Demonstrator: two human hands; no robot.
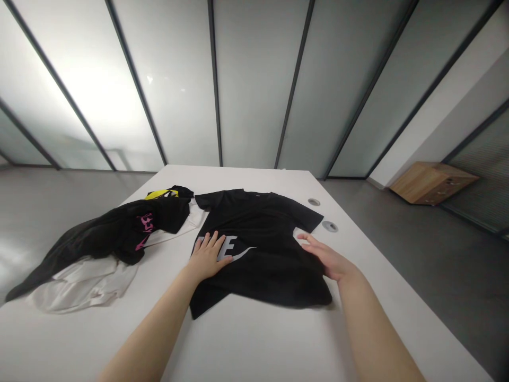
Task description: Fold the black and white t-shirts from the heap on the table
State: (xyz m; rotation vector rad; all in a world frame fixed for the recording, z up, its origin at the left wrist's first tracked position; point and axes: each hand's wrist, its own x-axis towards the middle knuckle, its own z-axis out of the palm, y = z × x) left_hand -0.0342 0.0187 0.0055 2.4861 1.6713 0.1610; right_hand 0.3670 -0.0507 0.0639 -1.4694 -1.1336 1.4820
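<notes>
A black T-shirt (262, 233) with white lettering lies spread on the white table (254, 339), front up, collar toward the far edge. My left hand (209, 255) lies flat and open on its left side, fingers over the white print. My right hand (326, 257) rests open on the shirt's right side near the sleeve, fingers stretched toward the middle. Neither hand grips the cloth.
A heap of clothes (107, 239) lies at the table's left: a black garment with pink print, white cloth under it, a yellow-and-black piece behind. Two round cable grommets (329, 226) sit right of the shirt. A wooden cabinet (431, 183) stands on the floor at right.
</notes>
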